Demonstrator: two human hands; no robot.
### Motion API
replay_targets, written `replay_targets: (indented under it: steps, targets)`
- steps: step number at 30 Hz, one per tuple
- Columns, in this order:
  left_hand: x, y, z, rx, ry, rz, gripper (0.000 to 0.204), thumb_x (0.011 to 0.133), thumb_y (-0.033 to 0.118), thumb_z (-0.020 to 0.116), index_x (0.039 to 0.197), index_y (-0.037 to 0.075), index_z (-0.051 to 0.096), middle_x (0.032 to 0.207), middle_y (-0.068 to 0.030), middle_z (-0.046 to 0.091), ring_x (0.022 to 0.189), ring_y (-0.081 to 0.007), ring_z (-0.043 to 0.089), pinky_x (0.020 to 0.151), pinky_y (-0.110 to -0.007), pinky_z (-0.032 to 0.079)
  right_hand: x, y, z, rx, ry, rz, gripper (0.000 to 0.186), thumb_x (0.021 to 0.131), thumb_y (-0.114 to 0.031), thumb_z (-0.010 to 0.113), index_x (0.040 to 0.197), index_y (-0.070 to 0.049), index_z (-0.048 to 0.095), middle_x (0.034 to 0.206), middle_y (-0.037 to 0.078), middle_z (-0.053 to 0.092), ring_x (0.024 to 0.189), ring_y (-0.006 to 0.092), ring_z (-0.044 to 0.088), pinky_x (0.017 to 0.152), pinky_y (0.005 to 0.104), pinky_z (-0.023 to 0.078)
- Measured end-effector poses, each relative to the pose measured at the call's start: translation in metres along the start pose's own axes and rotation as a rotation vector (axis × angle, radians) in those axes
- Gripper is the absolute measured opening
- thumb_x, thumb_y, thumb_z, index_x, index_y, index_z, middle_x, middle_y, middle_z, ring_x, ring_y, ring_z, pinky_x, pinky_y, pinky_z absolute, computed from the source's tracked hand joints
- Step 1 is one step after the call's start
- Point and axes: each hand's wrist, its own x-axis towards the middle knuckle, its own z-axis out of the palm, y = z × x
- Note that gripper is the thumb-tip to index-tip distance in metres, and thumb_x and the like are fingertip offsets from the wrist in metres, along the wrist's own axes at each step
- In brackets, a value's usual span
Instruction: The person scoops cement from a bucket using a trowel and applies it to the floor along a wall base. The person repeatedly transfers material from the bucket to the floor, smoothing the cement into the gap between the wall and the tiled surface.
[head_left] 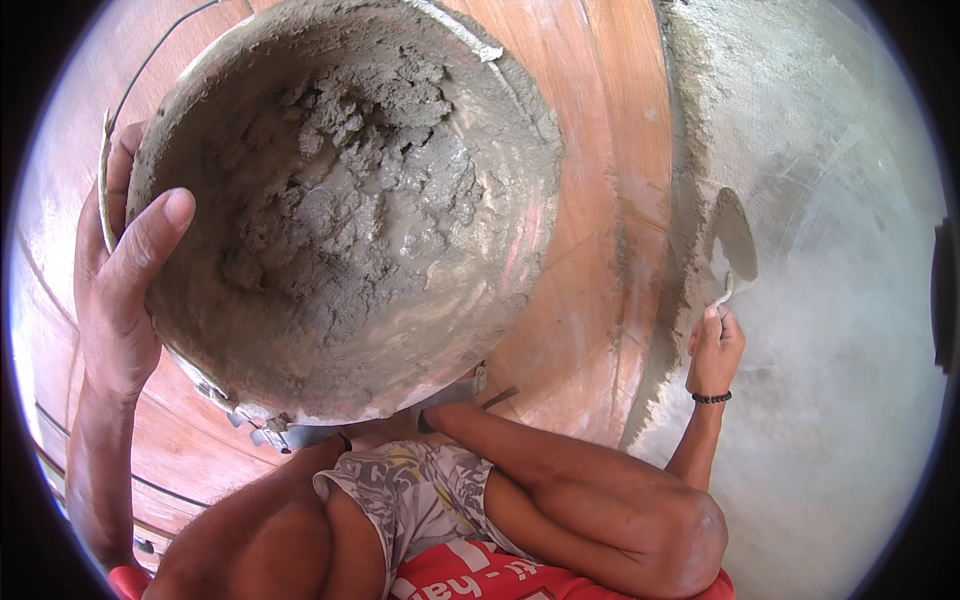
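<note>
Step in hand: plastering. Left hand (pixel 115 290) is clamped on the rim of the mortar pan (pixel 345 210), held high and close; right hand (pixel 714 350) is closed on the trowel (pixel 733 240), blade against the wall (pixel 830 300). Next stroke likely needs reloading; wood panel (pixel 610 200) edges the wet band, open room rightward

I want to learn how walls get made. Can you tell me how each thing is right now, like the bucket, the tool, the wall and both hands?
bucket: tilted toward the camera, partly full of wet grey mortar.
left hand: gripping the bucket's rim, thumb inside.
trowel: blade flat against the wall, coated in mortar.
right hand: closed on the trowel's handle.
plastered wall: grey, partly smoothed, rough along its edge.
wooden panel: bare, smeared with mortar.
</note>
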Motion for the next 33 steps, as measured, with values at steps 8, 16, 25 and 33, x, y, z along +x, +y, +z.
replay_targets:
  steps: [8, 16, 25, 33]
  targets:
    - [-0.003, 0.018, 0.014, -0.339, -0.135, -0.033, 0.085, 0.076, 0.036, 0.075, 0.139, -0.006, 0.037, 0.129, -0.0215, 0.052, 0.122, -0.0301, 0.049, 0.107, -0.041, 0.036, -0.031, -0.053, -0.014, -0.22, -0.241, -0.493, 0.027, 0.088, -0.014, 0.06, 0.108, 0.005, 0.058, 0.08, 0.005, 0.052, 0.066, 0.0154, 0.05, 0.06, 0.0292, 0.041]
    - [-0.006, 0.028, 0.008, -0.465, -0.317, 0.046, 0.064, 0.089, 0.023, 0.068, 0.139, -0.004, 0.04, 0.132, -0.0161, 0.053, 0.124, -0.024, 0.048, 0.107, -0.039, 0.036, -0.043, -0.158, 0.005, -0.551, -0.419, -0.759, 0.031, 0.068, 0.0, 0.062, 0.099, 0.002, 0.058, 0.087, 0.019, 0.047, 0.075, 0.0402, 0.05, 0.063, 0.0434, 0.043]
    - [-0.008, 0.028, 0.014, -0.311, -0.322, 0.182, 0.051, 0.094, 0.026, 0.065, 0.13, -0.005, 0.047, 0.114, -0.0129, 0.06, 0.108, -0.0188, 0.056, 0.093, -0.034, 0.045, -0.055, -0.192, 0.021, -0.883, -0.215, -0.862, 0.037, 0.073, -0.002, 0.064, 0.11, -0.004, 0.062, 0.08, 0.014, 0.05, 0.077, 0.0348, 0.055, 0.063, 0.0456, 0.044]
    - [-0.016, 0.035, 0.033, -0.37, -0.317, 0.187, 0.047, 0.092, 0.012, 0.063, 0.133, -0.005, 0.046, 0.117, -0.0133, 0.06, 0.112, -0.0182, 0.055, 0.098, -0.032, 0.042, -0.04, -0.205, 0.051, -1.078, -0.245, -1.041, 0.037, 0.083, -0.01, 0.057, 0.12, -0.005, 0.061, 0.086, 0.012, 0.054, 0.081, 0.03, 0.057, 0.069, 0.0423, 0.047]
